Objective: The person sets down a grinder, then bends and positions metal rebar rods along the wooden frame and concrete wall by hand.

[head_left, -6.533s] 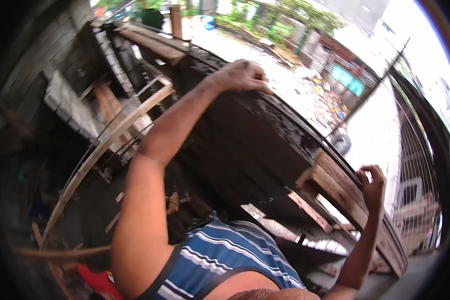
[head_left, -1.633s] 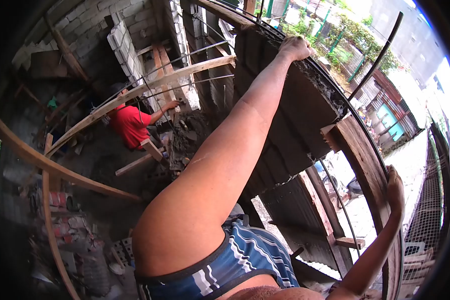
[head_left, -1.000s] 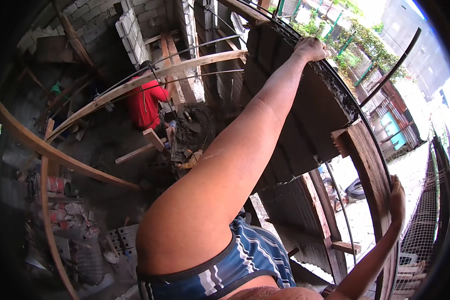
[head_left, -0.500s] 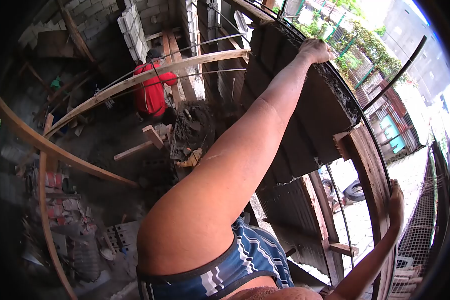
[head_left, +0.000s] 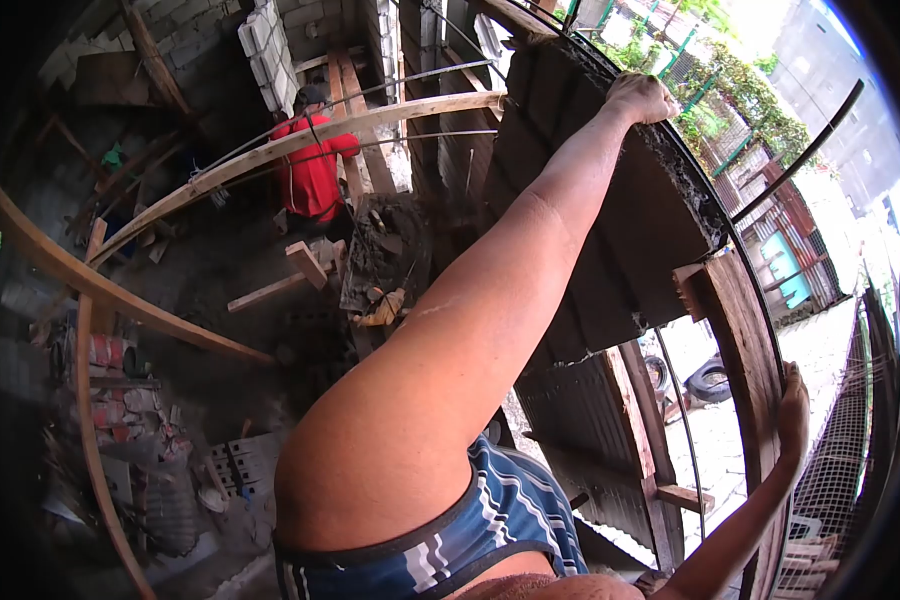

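- Dark rod (head_left: 753,282) runs from the left hand (head_left: 642,100) to the right hand (head_left: 793,402), along the black panel (head_left: 630,240) and the wooden beam (head_left: 738,340).
- The left hand is curled closed on it.
- The right hand lies beside it, fingers nearly straight; its grip one cannot tell.
- Probably, even support from both hands serves best.

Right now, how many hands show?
2: left hand at upper edge of the dark panel, right hand beside the timber. Red-shirted co-worker's hands may be hidden.
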Demonstrator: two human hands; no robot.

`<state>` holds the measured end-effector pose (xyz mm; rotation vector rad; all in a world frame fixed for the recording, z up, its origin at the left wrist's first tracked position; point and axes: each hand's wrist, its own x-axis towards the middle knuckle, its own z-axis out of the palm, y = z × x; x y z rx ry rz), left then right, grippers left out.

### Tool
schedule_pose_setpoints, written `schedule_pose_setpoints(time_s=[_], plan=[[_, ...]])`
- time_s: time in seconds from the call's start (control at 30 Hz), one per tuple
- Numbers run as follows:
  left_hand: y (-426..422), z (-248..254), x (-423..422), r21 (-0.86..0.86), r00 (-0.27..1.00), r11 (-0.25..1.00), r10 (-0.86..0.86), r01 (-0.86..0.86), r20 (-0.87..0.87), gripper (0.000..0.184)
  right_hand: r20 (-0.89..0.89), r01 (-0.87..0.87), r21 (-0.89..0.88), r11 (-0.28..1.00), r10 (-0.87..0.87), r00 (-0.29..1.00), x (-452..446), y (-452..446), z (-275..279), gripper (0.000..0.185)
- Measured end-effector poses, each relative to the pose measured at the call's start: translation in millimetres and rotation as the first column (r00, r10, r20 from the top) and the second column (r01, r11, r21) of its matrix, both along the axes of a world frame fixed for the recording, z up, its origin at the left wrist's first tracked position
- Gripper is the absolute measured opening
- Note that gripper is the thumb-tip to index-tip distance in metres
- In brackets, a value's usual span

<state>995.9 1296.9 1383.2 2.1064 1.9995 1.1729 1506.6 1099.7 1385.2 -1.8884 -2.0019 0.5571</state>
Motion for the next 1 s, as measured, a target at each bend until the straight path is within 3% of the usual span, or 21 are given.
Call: schedule_pose_setpoints(time_s=[0.1,0.53,0.93,1.0], plan=[[-1,1,0,-0.022,1.000,1.000,-0.014,0.014,-0.004,0.047,-0.022,-0.023,0.027,0.999,0.024,0.999,9,5,-6,0.065],[-4,4,0,-0.045,1.000,0.999,-0.020,0.020,-0.003,0.044,-0.036,-0.026,0.000,1.000,0.026,0.999,3,0,-2,0.067],[1,1,0,-0.040,1.000,0.999,-0.018,0.018,-0.001,0.045,0.063,-0.015,0.019,1.000,0.013,0.998,11,3,-6,0.064],[3,0,0,-0.017,1.000,1.000,0.019,-0.019,0.005,0.037,0.044,-0.009,0.024,1.000,0.008,0.999,12,4,-7,0.064]])
